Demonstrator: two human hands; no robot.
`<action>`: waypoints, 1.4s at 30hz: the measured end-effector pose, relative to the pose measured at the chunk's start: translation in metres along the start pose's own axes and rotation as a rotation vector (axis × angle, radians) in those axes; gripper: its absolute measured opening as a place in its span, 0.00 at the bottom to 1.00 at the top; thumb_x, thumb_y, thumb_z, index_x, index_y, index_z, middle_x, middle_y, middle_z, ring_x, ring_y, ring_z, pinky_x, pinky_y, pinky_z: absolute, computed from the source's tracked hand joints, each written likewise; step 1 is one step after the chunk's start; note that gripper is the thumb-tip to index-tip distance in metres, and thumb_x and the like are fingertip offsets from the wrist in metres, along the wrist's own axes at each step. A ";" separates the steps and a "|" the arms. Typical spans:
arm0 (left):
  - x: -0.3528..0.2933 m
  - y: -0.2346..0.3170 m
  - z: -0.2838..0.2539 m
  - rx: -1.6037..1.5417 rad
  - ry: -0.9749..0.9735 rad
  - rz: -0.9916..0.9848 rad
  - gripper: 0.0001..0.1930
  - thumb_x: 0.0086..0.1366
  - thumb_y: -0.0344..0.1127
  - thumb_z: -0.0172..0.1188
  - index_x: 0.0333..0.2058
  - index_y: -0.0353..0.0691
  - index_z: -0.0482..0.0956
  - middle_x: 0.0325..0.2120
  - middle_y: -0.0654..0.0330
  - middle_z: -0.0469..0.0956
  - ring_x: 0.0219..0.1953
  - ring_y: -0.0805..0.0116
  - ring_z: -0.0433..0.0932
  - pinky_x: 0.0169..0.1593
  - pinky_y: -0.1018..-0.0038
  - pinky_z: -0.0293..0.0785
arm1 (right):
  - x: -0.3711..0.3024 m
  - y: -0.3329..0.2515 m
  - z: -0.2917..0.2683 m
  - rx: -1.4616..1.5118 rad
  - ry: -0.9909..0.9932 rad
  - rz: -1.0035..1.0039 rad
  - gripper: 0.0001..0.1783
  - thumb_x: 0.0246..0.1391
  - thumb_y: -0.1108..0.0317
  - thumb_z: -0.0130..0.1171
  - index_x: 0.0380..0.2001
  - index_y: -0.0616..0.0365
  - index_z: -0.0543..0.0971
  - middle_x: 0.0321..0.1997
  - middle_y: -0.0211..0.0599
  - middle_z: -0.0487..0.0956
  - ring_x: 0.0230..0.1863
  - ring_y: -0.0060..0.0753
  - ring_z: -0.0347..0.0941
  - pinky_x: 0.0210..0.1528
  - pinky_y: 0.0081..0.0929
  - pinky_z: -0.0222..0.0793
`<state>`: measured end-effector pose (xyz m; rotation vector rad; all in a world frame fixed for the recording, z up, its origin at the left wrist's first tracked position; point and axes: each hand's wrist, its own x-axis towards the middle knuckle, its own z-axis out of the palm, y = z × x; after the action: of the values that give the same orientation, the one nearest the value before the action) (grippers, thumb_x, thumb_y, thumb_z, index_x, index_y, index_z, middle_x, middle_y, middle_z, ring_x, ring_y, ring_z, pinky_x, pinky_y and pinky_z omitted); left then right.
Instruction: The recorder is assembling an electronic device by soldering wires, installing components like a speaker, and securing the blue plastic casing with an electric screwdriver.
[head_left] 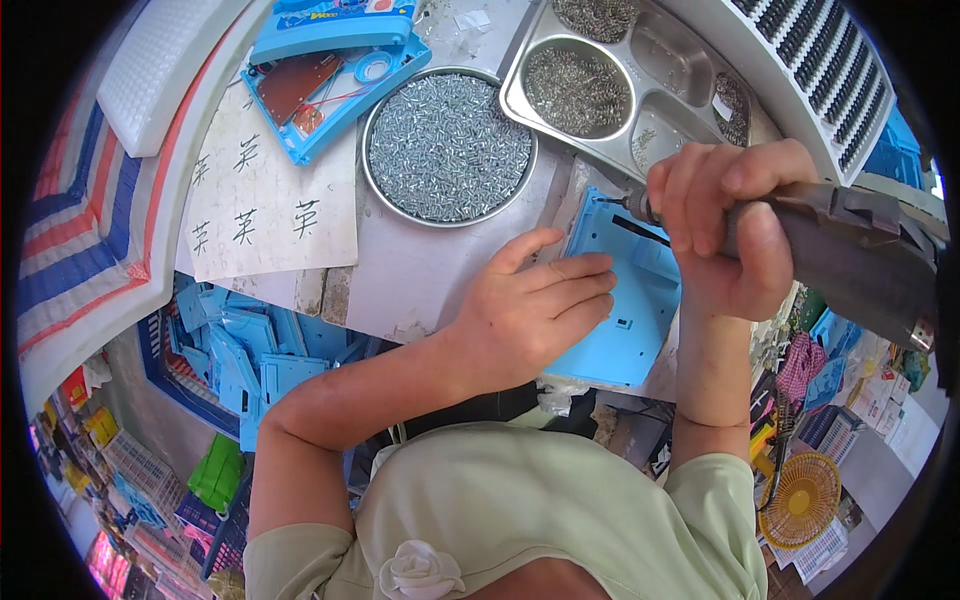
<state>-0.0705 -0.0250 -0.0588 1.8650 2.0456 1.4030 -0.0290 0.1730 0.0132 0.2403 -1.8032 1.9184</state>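
Note:
A flat light-blue plastic panel (628, 345) lies on the table in front of me. My left hand (530, 310) rests over its left side, fingers stretched out and holding nothing. Wrapped round a dark electric screwdriver (850, 235) is my right hand (722, 210). The screwdriver lies nearly level, its bit pointing left at the panel's far left corner. Whether a screw sits under the tip is too small to tell. Beyond the left hand, a round metal pan (440, 220) is full of small silver screws (450, 145).
A steel divided tray (668, 60) with small metal parts stands at the back. Left of the pan are an opened blue plastic case (390, 85) and handwritten paper (275, 250). Blue panels fill a basket (165, 370) below left. A white rack (835, 75) stands far right.

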 end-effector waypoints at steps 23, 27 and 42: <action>-0.001 -0.001 0.000 -0.123 0.035 0.013 0.08 0.61 0.31 0.69 0.39 0.42 0.85 0.44 0.61 0.87 0.53 0.67 0.84 0.67 0.51 0.65 | 0.018 -0.058 -0.038 0.020 -0.227 -0.118 0.21 0.64 0.56 0.54 0.55 0.55 0.72 0.22 0.21 0.72 0.23 0.20 0.68 0.30 0.27 0.66; 0.015 0.005 -0.002 -0.174 0.077 0.010 0.12 0.58 0.31 0.74 0.41 0.43 0.83 0.39 0.62 0.87 0.48 0.66 0.86 0.67 0.48 0.64 | -0.020 -0.096 -0.032 0.019 -0.019 -0.065 0.16 0.61 0.53 0.58 0.46 0.47 0.73 0.19 0.15 0.73 0.19 0.15 0.68 0.30 0.21 0.67; 0.032 0.024 0.013 -0.088 -0.003 0.101 0.11 0.57 0.33 0.74 0.38 0.44 0.83 0.35 0.65 0.87 0.44 0.68 0.87 0.66 0.48 0.65 | -0.069 -0.098 -0.010 0.106 0.017 -0.051 0.16 0.61 0.54 0.66 0.42 0.46 0.72 0.20 0.17 0.78 0.17 0.15 0.73 0.26 0.17 0.73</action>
<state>-0.0531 0.0055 -0.0348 1.9586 1.8793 1.4856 0.0785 0.1675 0.0681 0.3028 -1.6711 1.9761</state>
